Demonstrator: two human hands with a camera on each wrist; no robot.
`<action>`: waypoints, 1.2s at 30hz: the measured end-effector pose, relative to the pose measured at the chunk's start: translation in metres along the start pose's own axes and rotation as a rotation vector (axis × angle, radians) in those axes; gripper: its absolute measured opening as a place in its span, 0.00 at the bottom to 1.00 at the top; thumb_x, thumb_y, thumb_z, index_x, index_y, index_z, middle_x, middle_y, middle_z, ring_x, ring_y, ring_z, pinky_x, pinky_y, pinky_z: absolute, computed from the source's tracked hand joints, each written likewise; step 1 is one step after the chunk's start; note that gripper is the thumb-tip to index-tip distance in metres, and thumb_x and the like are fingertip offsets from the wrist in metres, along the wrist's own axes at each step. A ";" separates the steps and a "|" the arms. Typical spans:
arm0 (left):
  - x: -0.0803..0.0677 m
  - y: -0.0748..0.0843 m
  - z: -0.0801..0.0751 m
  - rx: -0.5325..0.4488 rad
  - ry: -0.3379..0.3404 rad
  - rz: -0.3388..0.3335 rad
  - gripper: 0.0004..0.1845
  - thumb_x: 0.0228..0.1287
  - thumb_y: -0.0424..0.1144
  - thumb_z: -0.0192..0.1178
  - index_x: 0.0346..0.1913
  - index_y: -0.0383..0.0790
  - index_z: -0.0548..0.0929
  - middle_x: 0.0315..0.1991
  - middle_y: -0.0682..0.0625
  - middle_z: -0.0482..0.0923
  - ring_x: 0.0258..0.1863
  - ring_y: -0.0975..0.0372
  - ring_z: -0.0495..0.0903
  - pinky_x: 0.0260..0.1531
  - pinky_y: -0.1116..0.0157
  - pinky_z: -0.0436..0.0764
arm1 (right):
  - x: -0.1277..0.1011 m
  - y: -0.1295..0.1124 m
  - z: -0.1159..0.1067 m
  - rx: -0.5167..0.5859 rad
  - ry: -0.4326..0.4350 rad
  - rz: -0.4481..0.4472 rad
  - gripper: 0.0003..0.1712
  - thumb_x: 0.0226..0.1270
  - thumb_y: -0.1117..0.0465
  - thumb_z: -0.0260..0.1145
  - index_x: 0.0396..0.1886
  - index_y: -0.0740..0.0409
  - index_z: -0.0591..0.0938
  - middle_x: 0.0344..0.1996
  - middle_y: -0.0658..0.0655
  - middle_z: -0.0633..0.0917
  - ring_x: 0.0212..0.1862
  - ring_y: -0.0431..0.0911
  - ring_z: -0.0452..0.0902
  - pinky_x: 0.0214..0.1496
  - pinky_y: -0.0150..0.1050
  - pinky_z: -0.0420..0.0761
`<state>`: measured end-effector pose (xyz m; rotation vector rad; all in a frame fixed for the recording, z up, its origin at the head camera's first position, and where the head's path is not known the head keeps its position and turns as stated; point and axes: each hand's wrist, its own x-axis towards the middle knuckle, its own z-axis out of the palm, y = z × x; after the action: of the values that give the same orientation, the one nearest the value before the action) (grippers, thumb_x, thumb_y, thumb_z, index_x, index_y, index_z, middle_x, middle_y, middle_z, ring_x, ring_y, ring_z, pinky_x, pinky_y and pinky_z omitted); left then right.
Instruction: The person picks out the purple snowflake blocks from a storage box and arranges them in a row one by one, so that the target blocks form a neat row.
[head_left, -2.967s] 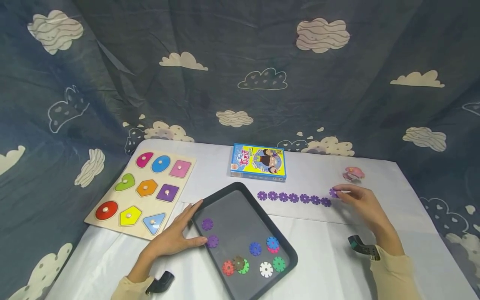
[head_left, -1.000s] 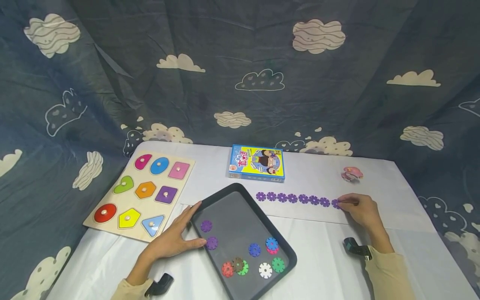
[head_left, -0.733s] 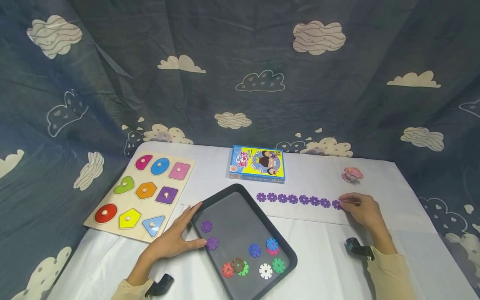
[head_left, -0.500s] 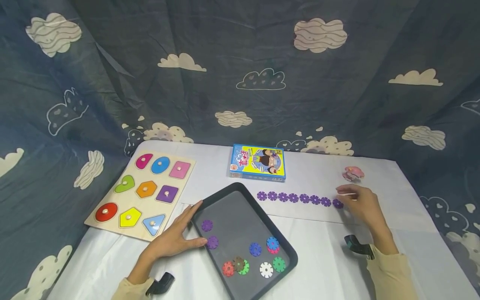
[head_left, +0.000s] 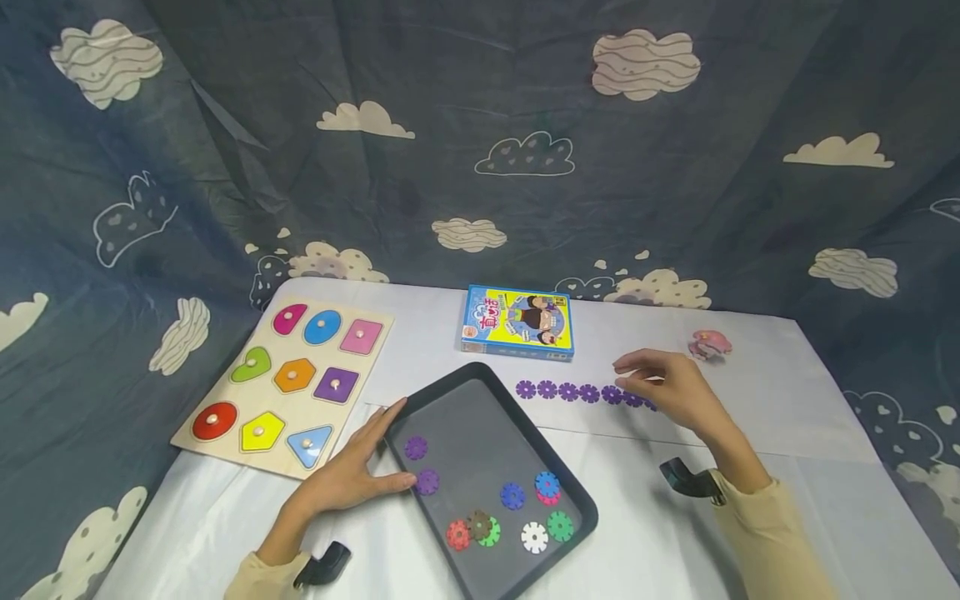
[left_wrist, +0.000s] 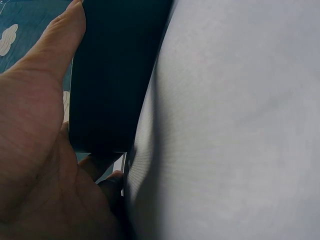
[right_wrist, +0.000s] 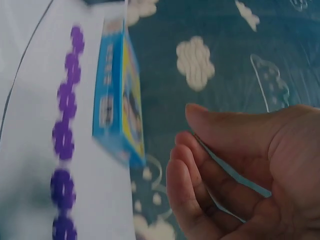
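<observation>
A wooden shape puzzle board (head_left: 285,385) lies to the left of the dark tray (head_left: 465,400), its nine coloured pieces seated. The left hand (head_left: 348,475) rests flat at the tray's left rim, fingers (head_left: 386,417) straight and slightly spread along the edge, thumb reaching in beside a purple disc (head_left: 427,481); the left wrist view shows the palm pressed against the tray wall (left_wrist: 110,75). A second purple disc (head_left: 416,447) lies in the tray just behind the first. Toward the tray's near right corner sit the mixed discs (head_left: 517,517): blue, pink, red, brown, green and white. Behind the tray lies a blue and yellow card box (head_left: 517,322). To the right of the tray a row of purple discs (head_left: 577,392) runs across the surface (head_left: 750,517), which is covered in white cloth. The right hand (head_left: 667,387) hovers over the right end of that row, hiding the last discs; its fingers (right_wrist: 190,175) are loosely curled and a little apart, holding nothing. A small pink object (head_left: 709,342) lies beyond the row, farther right of the tray. A dark blue curtain with clouds (head_left: 480,150) hangs behind and on both sides. Both forearms wear pale sleeves.
</observation>
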<state>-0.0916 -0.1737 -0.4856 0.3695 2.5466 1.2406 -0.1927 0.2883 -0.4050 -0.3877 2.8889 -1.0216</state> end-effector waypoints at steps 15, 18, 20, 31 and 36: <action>0.002 -0.003 0.000 -0.012 0.002 0.024 0.56 0.57 0.60 0.70 0.81 0.66 0.43 0.82 0.41 0.41 0.80 0.39 0.40 0.67 0.26 0.52 | 0.038 -0.073 0.039 0.061 -0.317 -0.225 0.16 0.60 0.65 0.75 0.48 0.62 0.86 0.45 0.61 0.88 0.45 0.49 0.83 0.53 0.50 0.86; 0.002 -0.003 0.000 -0.014 0.000 0.019 0.57 0.56 0.60 0.71 0.81 0.66 0.43 0.82 0.41 0.41 0.80 0.40 0.40 0.68 0.27 0.51 | 0.044 -0.084 0.049 0.088 -0.377 -0.286 0.16 0.60 0.66 0.75 0.48 0.62 0.86 0.46 0.62 0.88 0.46 0.50 0.84 0.52 0.49 0.86; 0.002 -0.002 -0.001 -0.011 0.001 0.016 0.57 0.56 0.61 0.71 0.81 0.66 0.43 0.82 0.42 0.41 0.80 0.40 0.40 0.69 0.28 0.51 | 0.048 -0.090 0.057 0.095 -0.411 -0.325 0.15 0.60 0.66 0.74 0.48 0.61 0.86 0.46 0.62 0.87 0.46 0.51 0.84 0.51 0.47 0.86; 0.001 -0.002 -0.002 -0.007 0.009 0.002 0.58 0.56 0.61 0.71 0.81 0.64 0.42 0.82 0.43 0.42 0.80 0.41 0.41 0.70 0.30 0.51 | 0.066 -0.131 0.107 0.044 -0.609 -0.469 0.14 0.60 0.63 0.76 0.46 0.61 0.87 0.43 0.58 0.89 0.41 0.46 0.82 0.44 0.32 0.83; 0.001 -0.001 -0.002 -0.009 -0.001 -0.006 0.58 0.57 0.61 0.70 0.81 0.66 0.42 0.82 0.43 0.42 0.80 0.41 0.40 0.70 0.29 0.50 | 0.068 -0.148 0.126 0.061 -0.696 -0.496 0.13 0.60 0.64 0.75 0.45 0.61 0.87 0.44 0.57 0.89 0.44 0.48 0.84 0.47 0.32 0.84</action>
<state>-0.0934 -0.1753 -0.4852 0.3601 2.5379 1.2491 -0.2096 0.0831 -0.4092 -1.2159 2.1672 -0.7910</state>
